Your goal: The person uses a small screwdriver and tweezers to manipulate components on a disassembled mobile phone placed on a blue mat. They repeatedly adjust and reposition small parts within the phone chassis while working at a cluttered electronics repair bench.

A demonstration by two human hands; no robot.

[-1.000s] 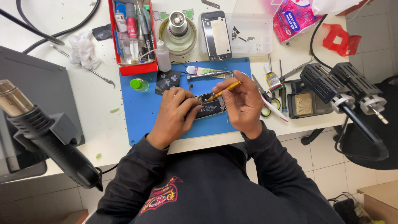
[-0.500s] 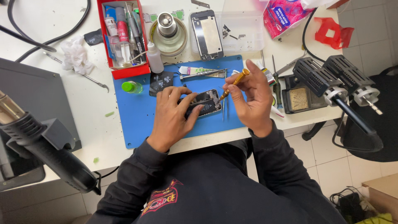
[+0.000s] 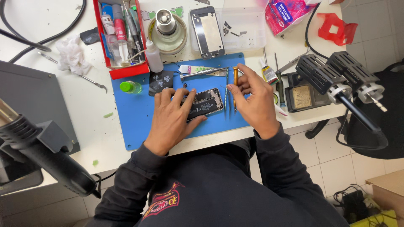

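Pressing down with spread fingers, the left hand (image 3: 174,115) pins an opened phone (image 3: 203,103) flat on the blue work mat (image 3: 139,113), near the middle of the bench. Its palm is open and holds nothing; the fingertips simply rest on the phone's dark insides.

The right hand (image 3: 252,98) has changed its work: a second ago the orange-handled screwdriver (image 3: 235,80) was angled down into the phone, and now it has been lifted clear and stands almost upright just right of the phone, pinched between thumb and fingertips with the other fingers loosely curled. To my eye that pass with the driver is over for the moment, though I can't tell whether a screw came out with it.

Between hand and phone lies a pair of thin tweezers (image 3: 226,94) on the mat. Farther off sit a red tool tray (image 3: 122,69), a small white bottle (image 3: 154,56), and a second phone housing (image 3: 207,31) in a clear tray.
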